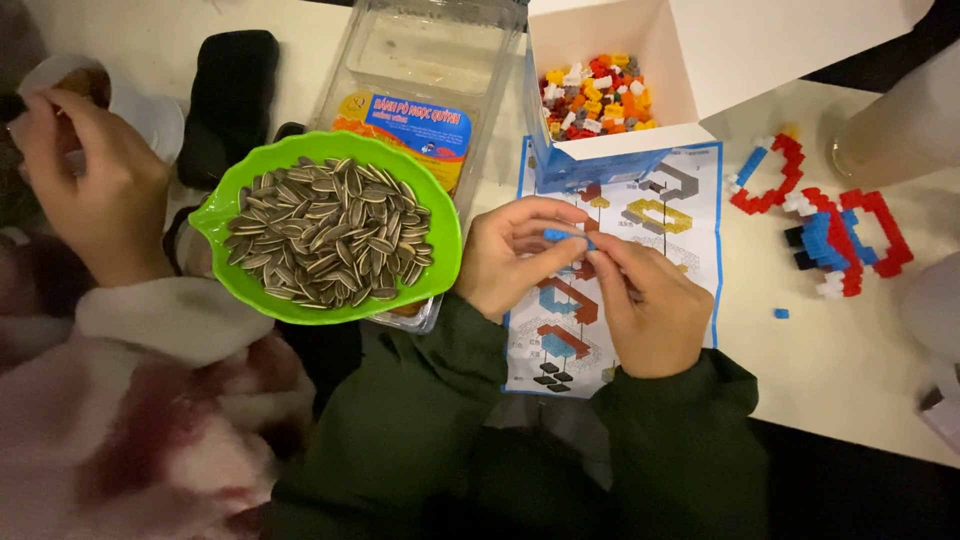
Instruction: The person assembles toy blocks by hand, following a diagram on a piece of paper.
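Blue and very small, a plastic building brick [563, 236] is being pinched between the fingertips of both hands at the centre of the view, directly over a printed blue-bordered instruction sheet [690, 230] lying on the pale table [860, 360]. The left hand [512, 258] is curling closed around the brick from nine o'clock, while the right hand [650, 305] is pressing in on it from four o'clock, both sleeves dark green. At twelve o'clock of the hands an open white cardboard box [612, 40] is holding loose multicoloured bricks [598, 95]; at two to three o'clock a partly built red, blue and white brick figure [830, 235] is lying flat, with one stray blue brick [781, 313] just below it. At nine o'clock a bright green leaf-shaped bowl [225, 215] of striped sunflower seeds [330, 230] is resting on a clear plastic tray [420, 50], and beyond it another person's hand [95, 180] is holding a white cup [150, 110]. Judging by the brick's size and the tight fingertip grip, it could squirt out and drop off the near table edge, or bounce among the seeds; a sleeve sweeping leftward could also be nudging the bowl.
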